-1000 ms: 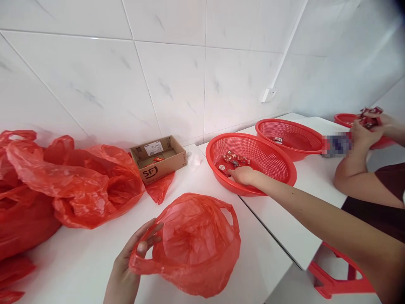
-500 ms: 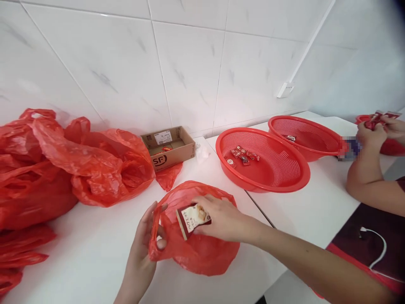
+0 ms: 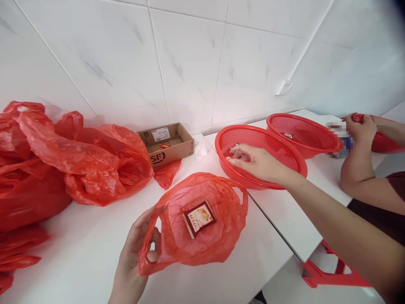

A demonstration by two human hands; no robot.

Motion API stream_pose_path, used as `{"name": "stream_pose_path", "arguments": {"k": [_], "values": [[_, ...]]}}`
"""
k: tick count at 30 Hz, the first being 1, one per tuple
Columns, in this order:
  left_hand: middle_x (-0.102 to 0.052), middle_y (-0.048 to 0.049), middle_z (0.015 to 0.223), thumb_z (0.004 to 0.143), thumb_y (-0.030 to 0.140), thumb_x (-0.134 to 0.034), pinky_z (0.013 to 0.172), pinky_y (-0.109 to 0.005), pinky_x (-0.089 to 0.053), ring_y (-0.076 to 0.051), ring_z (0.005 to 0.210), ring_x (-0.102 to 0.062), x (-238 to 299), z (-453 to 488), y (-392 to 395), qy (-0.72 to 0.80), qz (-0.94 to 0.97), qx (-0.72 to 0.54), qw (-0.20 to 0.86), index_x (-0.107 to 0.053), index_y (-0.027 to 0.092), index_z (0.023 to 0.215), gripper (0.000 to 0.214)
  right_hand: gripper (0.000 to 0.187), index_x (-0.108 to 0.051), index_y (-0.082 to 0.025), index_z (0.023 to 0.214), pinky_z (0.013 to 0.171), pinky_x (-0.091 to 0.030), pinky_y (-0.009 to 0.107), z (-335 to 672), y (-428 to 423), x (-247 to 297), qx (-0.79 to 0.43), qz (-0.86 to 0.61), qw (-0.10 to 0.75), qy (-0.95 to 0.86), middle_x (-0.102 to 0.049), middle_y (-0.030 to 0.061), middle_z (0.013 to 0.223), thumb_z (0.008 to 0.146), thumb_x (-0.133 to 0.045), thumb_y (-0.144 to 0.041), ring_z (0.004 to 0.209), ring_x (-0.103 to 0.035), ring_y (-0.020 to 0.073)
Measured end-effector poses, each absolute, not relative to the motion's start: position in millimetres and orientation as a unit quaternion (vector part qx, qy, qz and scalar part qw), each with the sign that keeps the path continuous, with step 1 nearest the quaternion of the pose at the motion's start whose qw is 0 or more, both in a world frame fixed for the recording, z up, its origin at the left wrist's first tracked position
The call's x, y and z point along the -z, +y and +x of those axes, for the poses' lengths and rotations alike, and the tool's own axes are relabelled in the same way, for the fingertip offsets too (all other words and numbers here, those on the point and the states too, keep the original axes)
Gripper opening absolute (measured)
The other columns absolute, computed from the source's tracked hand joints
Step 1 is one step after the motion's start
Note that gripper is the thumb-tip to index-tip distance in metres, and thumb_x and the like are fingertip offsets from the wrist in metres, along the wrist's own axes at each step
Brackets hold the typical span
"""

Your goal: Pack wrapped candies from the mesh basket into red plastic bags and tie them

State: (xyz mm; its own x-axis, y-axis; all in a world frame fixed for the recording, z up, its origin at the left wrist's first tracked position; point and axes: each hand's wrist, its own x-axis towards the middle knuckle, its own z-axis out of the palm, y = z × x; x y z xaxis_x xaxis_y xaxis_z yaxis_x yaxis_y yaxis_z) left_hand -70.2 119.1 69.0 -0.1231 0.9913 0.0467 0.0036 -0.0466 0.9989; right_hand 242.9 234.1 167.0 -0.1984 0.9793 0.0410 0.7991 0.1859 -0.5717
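Observation:
My left hand [image 3: 134,247] grips one side of a thin red plastic bag [image 3: 221,238] by its handle, and the bag's mouth gapes upward. Inside the bag lies a small dark-red and cream snack box [image 3: 200,218] with Japanese lettering. Over the near red perforated basket [image 3: 292,162] hovers my right hand [image 3: 261,164], fingers apart, nothing visible in them. Small wrapped pieces [image 3: 228,158] show in the basket beside its fingertips; the hand hides most of them.
Filled red plastic bags [image 3: 104,169] crowd the left side. A cardboard box [image 3: 174,150] holding red packets stands by the wall. A second red basket [image 3: 316,147] stands to the right, near another person's hand [image 3: 362,128]. A red stool [image 3: 329,276] is below the table edge.
My right hand has let go of the snack box inside the bag and moved right and up, over the near basket. The co-worker's hands have come closer to the far basket.

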Motion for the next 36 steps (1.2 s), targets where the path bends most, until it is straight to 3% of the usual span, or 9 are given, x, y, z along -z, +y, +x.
{"name": "stream_pose_path", "arguments": {"k": [3,6,8,14,18,23,30,34,36], "values": [[-0.052,-0.0089,0.14,0.067,0.071,-0.068,0.053,-0.026,-0.046,-0.011,0.061,-0.048,-69,-71,121,0.522,0.469,-0.554,0.448,-0.057,0.035,0.13,0.073,0.068,-0.048,-0.021,0.14,0.075,-0.051,0.039,252,231,-150,-0.169,-0.639,0.025,-0.75,-0.07,0.0133,0.105,0.086,-0.052,-0.062,0.095,-0.067,0.0318],[-0.055,-0.009,0.137,0.063,0.071,-0.072,0.05,-0.026,-0.045,-0.01,0.058,-0.048,-66,-71,123,0.515,0.442,-0.569,0.464,-0.06,0.034,0.128,0.075,0.065,-0.034,-0.016,0.15,0.068,-0.048,0.038,241,212,-131,-0.078,-0.645,-0.035,-0.759,-0.071,0.0125,0.09,0.094,-0.045,-0.048,0.083,-0.068,0.0323],[-0.056,-0.0089,0.136,0.06,0.069,-0.075,0.049,-0.026,-0.046,-0.012,0.06,-0.052,-63,-72,124,0.517,0.42,-0.571,0.48,-0.061,0.034,0.126,0.076,0.058,-0.033,-0.019,0.15,0.07,-0.048,0.038,229,202,-130,-0.047,-0.642,-0.009,-0.765,-0.072,0.0104,0.089,0.097,-0.04,-0.041,0.082,-0.069,0.0308],[-0.067,-0.0083,0.115,0.058,0.058,-0.08,0.053,-0.032,-0.053,-0.021,0.068,-0.062,-54,-86,130,0.53,0.412,-0.556,0.49,-0.066,0.033,0.122,0.071,0.056,-0.041,-0.03,0.144,0.089,-0.046,0.038,224,236,-152,-0.177,-0.6,0.107,-0.773,-0.068,0.0085,0.119,0.095,-0.041,-0.058,0.111,-0.062,0.0282],[-0.071,-0.0077,0.101,0.055,0.059,-0.079,0.053,-0.037,-0.056,-0.034,0.084,-0.067,-58,-87,131,0.542,0.365,-0.56,0.51,-0.068,0.035,0.119,0.069,0.055,-0.045,-0.023,0.14,0.091,-0.048,0.039,243,286,-143,-0.164,-0.642,0.047,-0.747,-0.066,0.0113,0.12,0.092,-0.055,-0.047,0.111,-0.06,0.0289],[-0.065,-0.0019,0.125,0.057,0.064,-0.077,0.068,-0.039,-0.061,-0.037,0.11,-0.062,-71,-73,128,0.534,0.3,-0.58,0.537,-0.066,0.038,0.117,0.067,0.032,-0.06,-0.02,0.121,0.089,-0.052,0.041,241,298,-122,-0.182,-0.633,0.019,-0.752,-0.059,0.0082,0.125,0.095,-0.056,-0.038,0.105,-0.06,0.0222],[-0.06,-0.0024,0.134,0.049,0.07,-0.079,0.066,-0.033,-0.06,-0.034,0.112,-0.06,-75,-70,127,0.543,0.308,-0.585,0.517,-0.063,0.036,0.117,0.078,0.027,-0.059,-0.018,0.114,0.084,-0.052,0.039,240,293,-135,-0.204,-0.615,0.033,-0.761,-0.064,0.007,0.11,0.091,-0.061,-0.032,0.094,-0.062,0.0198],[-0.061,-0.004,0.133,0.047,0.071,-0.079,0.068,-0.031,-0.059,-0.028,0.097,-0.066,-77,-67,125,0.537,0.315,-0.593,0.511,-0.063,0.034,0.119,0.082,0.017,-0.054,-0.022,0.105,0.08,-0.05,0.03,212,259,-158,-0.267,-0.525,0.218,-0.778,-0.066,0.0033,0.104,0.09,-0.055,-0.029,0.091,-0.062,0.0157],[-0.059,-0.0046,0.134,0.049,0.071,-0.079,0.064,-0.029,-0.058,-0.025,0.09,-0.067,-79,-65,124,0.529,0.318,-0.599,0.51,-0.063,0.034,0.119,0.08,0.019,-0.054,-0.024,0.106,0.077,-0.049,0.028,188,232,-165,-0.326,-0.454,0.252,-0.79,-0.065,0.003,0.105,0.091,-0.054,-0.035,0.09,-0.062,0.0151]]}}
